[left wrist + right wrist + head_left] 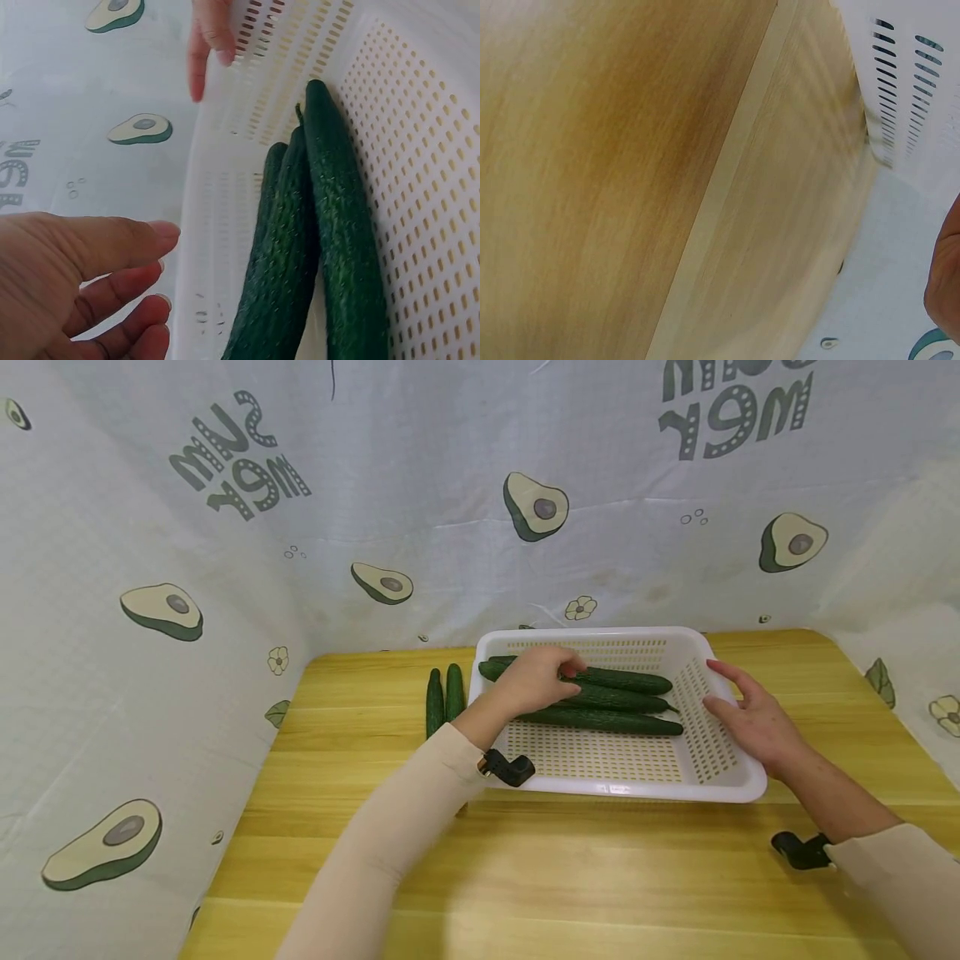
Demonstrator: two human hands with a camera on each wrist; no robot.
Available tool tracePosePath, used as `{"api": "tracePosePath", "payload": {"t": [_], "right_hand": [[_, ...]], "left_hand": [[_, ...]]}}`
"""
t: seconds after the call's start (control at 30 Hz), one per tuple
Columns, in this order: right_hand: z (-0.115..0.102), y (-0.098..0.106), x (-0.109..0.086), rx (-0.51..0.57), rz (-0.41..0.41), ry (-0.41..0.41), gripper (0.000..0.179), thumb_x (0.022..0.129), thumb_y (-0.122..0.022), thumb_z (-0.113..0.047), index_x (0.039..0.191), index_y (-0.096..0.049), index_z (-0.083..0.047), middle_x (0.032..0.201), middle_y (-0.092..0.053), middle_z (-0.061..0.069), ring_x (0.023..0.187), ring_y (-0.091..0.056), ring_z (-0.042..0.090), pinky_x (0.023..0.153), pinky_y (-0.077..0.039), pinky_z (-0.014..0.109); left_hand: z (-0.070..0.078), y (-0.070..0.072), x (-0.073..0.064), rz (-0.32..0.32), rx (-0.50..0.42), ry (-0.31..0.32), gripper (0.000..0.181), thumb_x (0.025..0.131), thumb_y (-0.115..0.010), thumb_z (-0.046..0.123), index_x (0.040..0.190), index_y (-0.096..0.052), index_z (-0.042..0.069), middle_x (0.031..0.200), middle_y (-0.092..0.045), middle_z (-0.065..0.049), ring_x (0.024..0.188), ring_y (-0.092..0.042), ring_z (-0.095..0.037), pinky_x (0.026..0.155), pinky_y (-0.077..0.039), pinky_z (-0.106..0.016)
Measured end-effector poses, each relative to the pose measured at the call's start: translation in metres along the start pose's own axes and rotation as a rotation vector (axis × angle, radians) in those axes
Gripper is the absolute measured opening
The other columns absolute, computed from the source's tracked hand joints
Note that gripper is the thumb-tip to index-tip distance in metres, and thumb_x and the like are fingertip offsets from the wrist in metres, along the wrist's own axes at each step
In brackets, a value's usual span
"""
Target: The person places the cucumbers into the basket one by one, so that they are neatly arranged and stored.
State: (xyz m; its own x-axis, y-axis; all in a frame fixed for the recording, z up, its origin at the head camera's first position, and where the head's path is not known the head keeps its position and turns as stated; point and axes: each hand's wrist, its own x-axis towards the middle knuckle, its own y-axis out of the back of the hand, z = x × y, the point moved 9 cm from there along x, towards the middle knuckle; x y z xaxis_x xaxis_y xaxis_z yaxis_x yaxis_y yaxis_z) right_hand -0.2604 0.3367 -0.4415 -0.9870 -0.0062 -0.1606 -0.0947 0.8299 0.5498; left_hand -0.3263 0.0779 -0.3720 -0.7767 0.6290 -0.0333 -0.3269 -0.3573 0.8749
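Observation:
Three long green cucumbers [615, 721] lie side by side in a white perforated plastic basket [585, 788]. Over their left part is my left hand [536, 681], fingers loosely bent and apart from the thumb. The left wrist view shows nothing in this hand [82, 285], with the cucumbers [345, 225] beyond it. At the basket's right rim, my right hand [765, 731] has its thumb and forefinger extended over the edge; whether they touch it is hard to tell. Only a little of the right hand [946, 277] shows in its own wrist view, beside the basket's outer wall [900, 82].
Two more cucumbers [454, 693] lie on the wooden table [600, 877], just left of the basket, partly hidden by my left arm. A pale cloth with avocado prints [450, 485] hangs behind the table and along its sides.

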Motion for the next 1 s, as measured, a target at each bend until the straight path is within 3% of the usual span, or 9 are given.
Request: {"api": "tracePosePath", "payload": {"t": [0.17,0.33,0.43,0.6,0.67,0.77,1.0], "right_hand": [[-0.001,0.0,0.001,-0.004,0.004,0.002,0.069,0.11,-0.04,-0.037,0.166,-0.002,-0.023,0.145,-0.038,0.044,0.097,-0.072,0.038,0.067,-0.063,0.043],[0.0,-0.001,0.001,-0.004,0.007,0.001,0.069,0.11,-0.041,-0.037,0.167,-0.003,-0.025,0.146,-0.036,0.044,0.098,-0.071,0.038,0.068,-0.063,0.044],[0.0,-0.001,0.001,0.003,0.005,-0.002,0.069,0.11,-0.041,-0.038,0.167,-0.003,-0.027,0.147,-0.036,0.044,0.098,-0.071,0.036,0.068,-0.063,0.043],[0.0,-0.001,0.001,0.008,-0.001,-0.003,0.069,0.11,-0.041,-0.037,0.167,-0.003,-0.027,0.146,-0.037,0.044,0.094,-0.072,0.028,0.067,-0.063,0.04],[0.0,-0.002,0.001,0.01,-0.002,-0.002,0.068,0.11,-0.041,-0.036,0.167,-0.003,-0.026,0.145,-0.038,0.044,0.092,-0.073,0.024,0.067,-0.063,0.038],[0.0,-0.002,0.001,0.017,-0.004,0.001,0.068,0.111,-0.04,-0.034,0.167,-0.003,-0.026,0.143,-0.04,0.045,0.088,-0.073,0.017,0.066,-0.062,0.036],[-0.001,-0.001,0.001,0.019,-0.002,0.011,0.068,0.111,-0.04,-0.034,0.167,-0.003,-0.028,0.143,-0.04,0.045,0.085,-0.073,0.012,0.065,-0.062,0.036]], "left_hand": [[-0.012,0.021,-0.018,0.051,-0.086,0.003,0.035,0.099,-0.069,0.024,0.134,-0.067,0.015,0.126,-0.069,-0.004,0.111,-0.064,-0.017,0.093,-0.053,-0.031],[-0.028,0.043,-0.044,0.142,-0.176,0.007,0.034,0.1,-0.069,0.026,0.132,-0.068,0.017,0.127,-0.069,-0.006,0.108,-0.064,-0.019,0.093,-0.054,-0.033],[-0.047,0.052,-0.063,0.22,-0.253,0.028,0.033,0.1,-0.068,0.028,0.132,-0.069,0.018,0.124,-0.069,-0.005,0.106,-0.065,-0.019,0.091,-0.055,-0.035],[-0.092,0.06,-0.097,0.392,-0.333,0.074,0.033,0.102,-0.065,0.029,0.131,-0.068,0.014,0.115,-0.071,-0.005,0.098,-0.066,-0.021,0.082,-0.056,-0.037],[-0.111,0.059,-0.111,0.439,-0.353,0.102,0.033,0.102,-0.065,0.027,0.131,-0.068,0.012,0.113,-0.071,-0.007,0.096,-0.065,-0.023,0.08,-0.054,-0.036],[-0.136,0.048,-0.126,0.44,-0.373,0.164,0.035,0.102,-0.064,0.025,0.134,-0.065,0.01,0.115,-0.069,-0.01,0.096,-0.063,-0.026,0.077,-0.053,-0.035],[-0.177,0.009,-0.146,0.295,-0.328,0.323,0.059,0.1,-0.066,0.03,0.151,-0.048,0.006,0.131,-0.057,-0.021,0.108,-0.063,-0.036,0.083,-0.057,-0.044]]}}
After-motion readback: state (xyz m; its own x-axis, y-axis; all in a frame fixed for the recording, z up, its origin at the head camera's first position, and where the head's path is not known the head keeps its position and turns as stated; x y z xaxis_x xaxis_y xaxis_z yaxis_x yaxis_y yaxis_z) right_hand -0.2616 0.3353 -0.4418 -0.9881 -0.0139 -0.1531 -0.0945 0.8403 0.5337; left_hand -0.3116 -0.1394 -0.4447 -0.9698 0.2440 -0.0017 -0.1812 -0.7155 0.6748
